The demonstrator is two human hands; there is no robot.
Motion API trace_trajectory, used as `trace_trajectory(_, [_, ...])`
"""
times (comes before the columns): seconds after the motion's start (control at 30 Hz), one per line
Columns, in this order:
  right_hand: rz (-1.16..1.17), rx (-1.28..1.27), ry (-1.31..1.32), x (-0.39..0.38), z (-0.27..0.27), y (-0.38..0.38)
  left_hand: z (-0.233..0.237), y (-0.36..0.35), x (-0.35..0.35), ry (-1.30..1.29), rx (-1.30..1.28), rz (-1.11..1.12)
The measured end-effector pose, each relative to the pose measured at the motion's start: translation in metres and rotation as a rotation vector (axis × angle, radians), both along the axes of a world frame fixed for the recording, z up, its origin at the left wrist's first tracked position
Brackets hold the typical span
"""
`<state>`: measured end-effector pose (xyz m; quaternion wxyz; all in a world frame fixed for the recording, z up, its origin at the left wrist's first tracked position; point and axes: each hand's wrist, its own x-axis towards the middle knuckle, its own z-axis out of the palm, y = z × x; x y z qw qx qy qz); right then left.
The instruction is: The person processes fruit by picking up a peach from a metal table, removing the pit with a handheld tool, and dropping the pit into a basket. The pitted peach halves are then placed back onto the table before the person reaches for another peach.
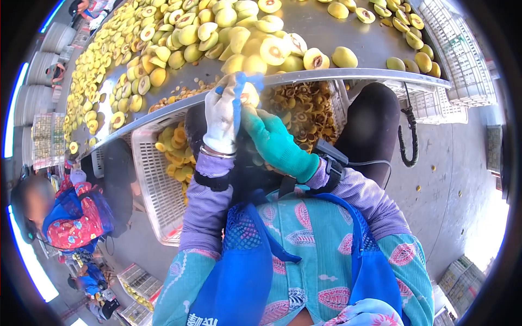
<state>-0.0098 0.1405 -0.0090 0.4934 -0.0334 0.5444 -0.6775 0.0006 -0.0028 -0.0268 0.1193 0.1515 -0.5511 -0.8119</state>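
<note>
At the table's near edge, my left hand (224, 111), in a white glove with blue fingertips, is closed around a yellow peach half (250, 95). Some of its fingers are smeared by motion. My right hand (280, 145), in a green glove, is closed just below and against the fruit. What its fingers grip, if anything, is hidden. Beyond the hands lies a heap of yellow peaches (190, 35), many cut in half with reddish-brown centres showing. One peach half (315, 58) rests cut side up near the rim.
The metal table (375, 41) curves around me. Under its edge stands a white crate (157, 185) of peach pieces, beside a pile of brown-yellow scraps (315, 108). White crates (457, 60) are stacked at right, near a black hanging cord (409, 127). A person (76, 217) sits at left.
</note>
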Motion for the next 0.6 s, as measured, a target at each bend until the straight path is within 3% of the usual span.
trace_trajectory(0.07, [-0.065,-0.073,0.008,0.002,-0.008,0.001,0.021,0.007,0.001,-0.046,-0.013,-0.063])
trace_trajectory(0.1, [-0.052,-0.049,0.006,0.003,-0.001,0.002,0.023,0.008,0.001,-0.038,0.117,-0.057])
trace_trajectory(0.17, [-0.034,0.002,-0.002,0.007,0.017,0.006,0.013,0.004,0.001,-0.084,-0.001,-0.041])
trace_trajectory(0.33, [0.054,-0.452,-0.614,0.007,0.004,0.003,0.01,0.012,0.004,-0.142,-0.097,-0.015])
trace_trajectory(0.4, [0.064,-0.553,-0.793,0.001,0.001,0.005,0.006,0.005,-0.001,-0.111,0.024,-0.088])
trace_trajectory(0.53, [0.0,-0.408,-0.611,0.01,0.003,0.008,0.003,0.001,-0.009,-0.139,-0.043,-0.311])
trace_trajectory(0.6, [0.029,-0.617,-0.802,0.007,0.002,0.008,-0.002,-0.003,-0.013,-0.091,-0.079,-0.406])
